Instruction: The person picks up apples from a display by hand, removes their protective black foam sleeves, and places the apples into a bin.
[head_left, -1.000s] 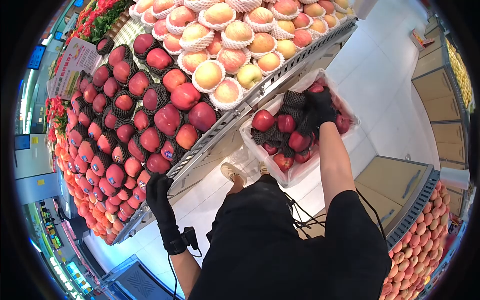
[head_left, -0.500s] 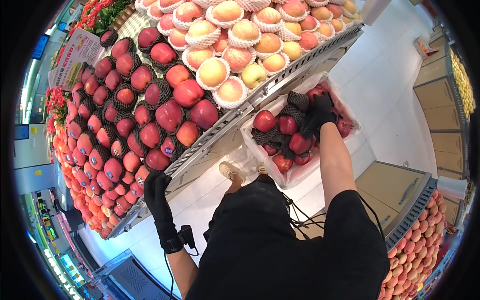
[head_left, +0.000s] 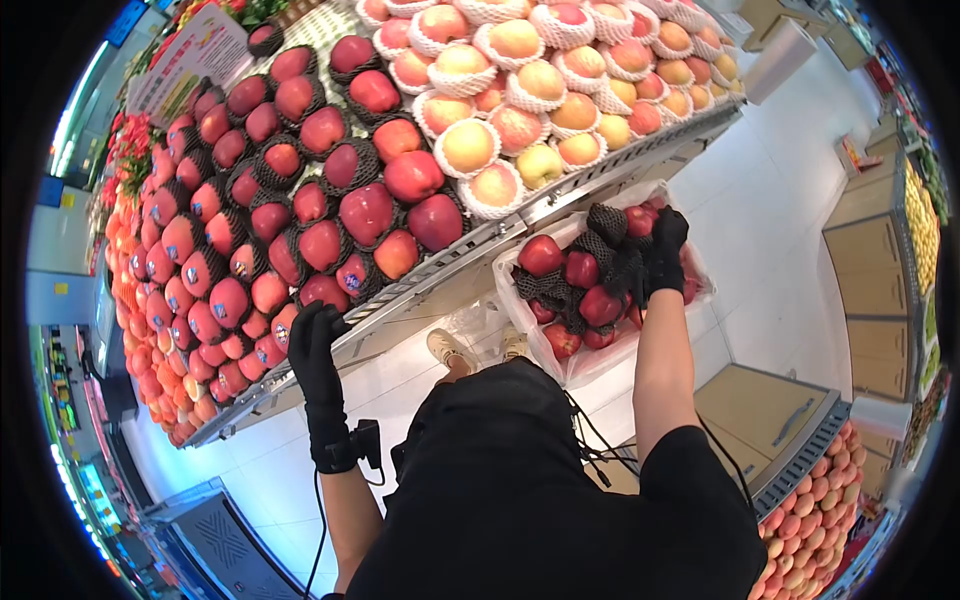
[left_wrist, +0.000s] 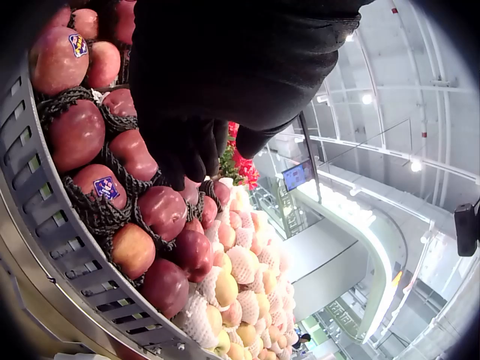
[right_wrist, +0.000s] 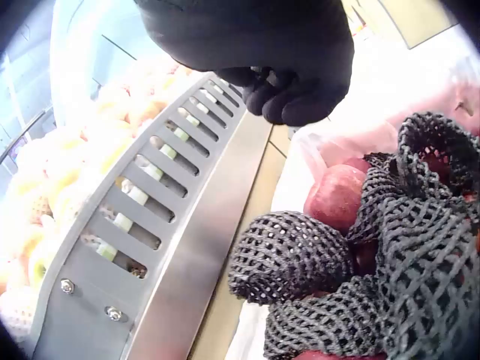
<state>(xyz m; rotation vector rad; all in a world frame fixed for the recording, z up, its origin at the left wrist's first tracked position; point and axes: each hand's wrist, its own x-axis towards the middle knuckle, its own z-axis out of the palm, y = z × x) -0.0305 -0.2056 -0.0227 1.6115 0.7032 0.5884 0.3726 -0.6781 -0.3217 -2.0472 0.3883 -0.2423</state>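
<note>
In the head view, the black-gloved left hand (head_left: pixel 316 338) is at the front rail of the apple display, beside red apples (head_left: pixel 324 291); its fingers hang loosely bent in the left wrist view, holding nothing visible. The gloved right hand (head_left: pixel 666 250) is over the right side of a plastic-lined crate (head_left: pixel 566 374). Inside the crate lie red apples (head_left: pixel 541 255) and black foam nets (head_left: pixel 608 223). The right wrist view shows the right hand (right_wrist: pixel 262 60) above the nets (right_wrist: pixel 292 255), fingers loosely curled, with no apple visible in them.
Pale apples in white nets (head_left: pixel 468 146) fill the upper display behind the slotted metal rail (head_left: pixel 440 268). A cabinet with peach-like fruit (head_left: pixel 815 510) stands at lower right. Cables (head_left: pixel 600 450) hang beside the person; their shoes (head_left: pixel 452 350) are near the crate.
The right hand has drawn back from the apples at the crate's far end, uncovering them, and its fingers have come closer together. The left hand stays by the rail. The head view has shifted.
</note>
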